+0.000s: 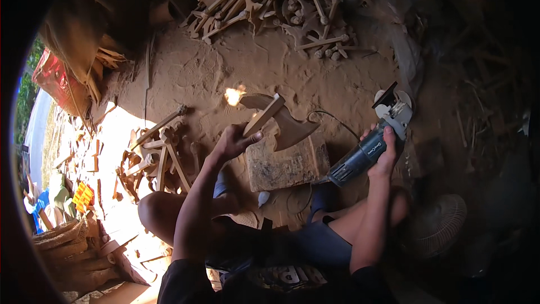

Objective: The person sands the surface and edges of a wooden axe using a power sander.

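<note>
My left hand (233,139) is closed round the straight handle of a wooden axe-shaped piece (293,130), whose broad head has curved edges. The piece is held tilted above a worn wooden block (287,164) between my legs. Over to the right, my right hand (385,155) grips the body of a dark angle grinder (358,162), its disc end pointing up and away from me. A gap separates the grinder from the wooden piece. I cannot tell whether the disc is spinning.
At the back lies a heap of wooden pieces with sticks and knobs (236,0); a smaller pile (160,160) is by my left knee. A cord (337,118) crosses the sandy ground. A ribbed hose (447,225) lies at right, a red sack (59,81) far left.
</note>
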Tool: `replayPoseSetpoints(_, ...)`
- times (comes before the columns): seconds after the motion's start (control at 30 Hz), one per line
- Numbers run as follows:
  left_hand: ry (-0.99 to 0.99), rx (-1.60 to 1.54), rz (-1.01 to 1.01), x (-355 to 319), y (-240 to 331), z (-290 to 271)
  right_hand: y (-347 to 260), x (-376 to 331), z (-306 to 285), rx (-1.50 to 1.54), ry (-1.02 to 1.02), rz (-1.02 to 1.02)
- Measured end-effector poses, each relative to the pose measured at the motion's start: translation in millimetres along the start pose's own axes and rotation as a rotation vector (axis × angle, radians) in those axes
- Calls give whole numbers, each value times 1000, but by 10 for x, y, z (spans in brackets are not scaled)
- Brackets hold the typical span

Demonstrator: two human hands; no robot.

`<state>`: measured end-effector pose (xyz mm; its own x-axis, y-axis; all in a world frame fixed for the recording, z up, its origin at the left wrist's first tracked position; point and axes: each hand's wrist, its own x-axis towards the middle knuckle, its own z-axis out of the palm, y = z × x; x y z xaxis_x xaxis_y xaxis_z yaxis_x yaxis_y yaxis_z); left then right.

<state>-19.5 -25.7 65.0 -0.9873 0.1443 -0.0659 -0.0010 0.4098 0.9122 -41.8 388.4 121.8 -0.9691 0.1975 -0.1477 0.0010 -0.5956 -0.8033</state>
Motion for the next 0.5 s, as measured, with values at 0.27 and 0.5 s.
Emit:
replayPoseSetpoints(0.27, 42, -526, -763, -39, -913, 781, 447, -213, 43, -760, -85, -283)
replayPoseSetpoints(0.5, 124, 275, 54, -67, -1564, 1036, 1016, -508, -166, -1139, -181, -209)
